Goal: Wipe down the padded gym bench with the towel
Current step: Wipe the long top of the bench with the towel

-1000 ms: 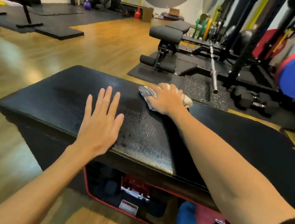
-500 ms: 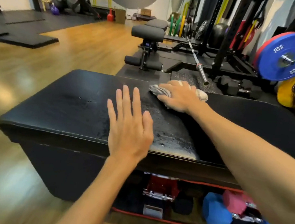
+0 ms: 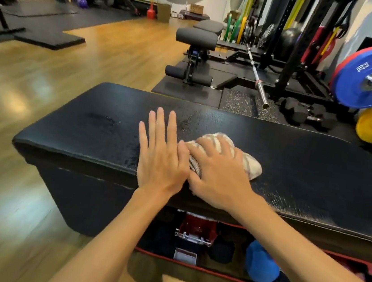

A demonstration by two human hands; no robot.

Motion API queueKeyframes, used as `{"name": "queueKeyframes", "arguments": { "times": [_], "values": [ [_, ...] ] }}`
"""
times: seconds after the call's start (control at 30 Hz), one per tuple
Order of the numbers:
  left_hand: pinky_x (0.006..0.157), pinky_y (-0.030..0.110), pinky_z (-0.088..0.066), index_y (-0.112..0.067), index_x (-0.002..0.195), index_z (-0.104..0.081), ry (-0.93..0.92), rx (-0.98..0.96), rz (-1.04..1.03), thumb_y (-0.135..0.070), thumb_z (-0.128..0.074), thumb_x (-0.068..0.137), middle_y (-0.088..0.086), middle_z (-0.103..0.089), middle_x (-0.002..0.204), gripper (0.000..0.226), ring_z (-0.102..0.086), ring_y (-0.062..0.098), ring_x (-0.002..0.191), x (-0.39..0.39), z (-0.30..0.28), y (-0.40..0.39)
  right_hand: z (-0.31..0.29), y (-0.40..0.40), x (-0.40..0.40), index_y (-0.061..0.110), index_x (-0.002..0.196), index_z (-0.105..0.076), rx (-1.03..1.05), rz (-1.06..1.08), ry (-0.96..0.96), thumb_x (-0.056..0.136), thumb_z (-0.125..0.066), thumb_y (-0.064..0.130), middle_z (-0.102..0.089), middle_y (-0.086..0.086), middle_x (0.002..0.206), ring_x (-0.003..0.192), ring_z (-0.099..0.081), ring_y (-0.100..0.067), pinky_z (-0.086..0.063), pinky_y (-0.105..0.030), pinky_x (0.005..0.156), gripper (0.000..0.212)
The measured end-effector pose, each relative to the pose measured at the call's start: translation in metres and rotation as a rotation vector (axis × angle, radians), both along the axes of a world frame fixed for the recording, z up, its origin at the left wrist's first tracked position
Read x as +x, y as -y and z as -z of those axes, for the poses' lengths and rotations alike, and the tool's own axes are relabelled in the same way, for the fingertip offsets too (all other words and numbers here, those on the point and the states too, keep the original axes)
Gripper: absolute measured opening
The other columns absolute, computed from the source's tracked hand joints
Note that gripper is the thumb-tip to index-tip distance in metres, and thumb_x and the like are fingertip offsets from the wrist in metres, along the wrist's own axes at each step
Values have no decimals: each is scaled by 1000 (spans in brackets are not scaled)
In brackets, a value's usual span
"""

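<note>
L hand flat, fingers straight, pressing bench. R hand fingers curled, gripping bunched towel at L hand's 3 o'clock, touching.

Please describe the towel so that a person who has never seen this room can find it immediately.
Start at the long black padded bench across the foreground. Two hands lie on its near half; the towel is bunched under the right hand, beside the flat left hand. It is the only pale, striped cloth on the dark pad.
</note>
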State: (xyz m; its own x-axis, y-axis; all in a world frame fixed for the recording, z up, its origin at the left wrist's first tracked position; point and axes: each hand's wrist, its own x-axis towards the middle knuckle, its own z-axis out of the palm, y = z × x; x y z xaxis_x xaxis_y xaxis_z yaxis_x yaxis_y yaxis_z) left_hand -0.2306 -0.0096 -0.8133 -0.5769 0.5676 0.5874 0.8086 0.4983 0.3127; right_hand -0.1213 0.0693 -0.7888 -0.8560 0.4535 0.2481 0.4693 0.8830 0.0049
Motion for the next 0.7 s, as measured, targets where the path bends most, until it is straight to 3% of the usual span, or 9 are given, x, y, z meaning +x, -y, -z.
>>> {"name": "queueKeyframes", "arguments": {
  "times": [0.27,0.4,0.7],
  "values": [
    [121,47,-2,-4,153,-13,-29,-14,-33,-32,-12,99,17,-9,161,61,-1,29,150,2,1,1,1,-18,-20,45,134,-43,-33,26,-48,90,-25,62,-46,11,139,129,-35,-32,-27,-51,95,50],
    [121,46,1,-4,153,-16,-7,23,-5,-32,-12,98,15,-10,161,62,-1,27,150,1,0,1,-3,-60,-69,44,130,-47,-73,92,-43,92,-34,62,-47,7,138,127,-35,-33,-26,-52,98,44],
    [121,47,-4,3,140,-42,40,154,110,-27,-23,90,17,-31,154,62,-14,28,148,1,-2,4,-16,-126,-145,45,138,-45,-157,183,43,91,-33,61,-44,-1,143,130,-35,-39,-24,-57,102,51]
  ]
}}
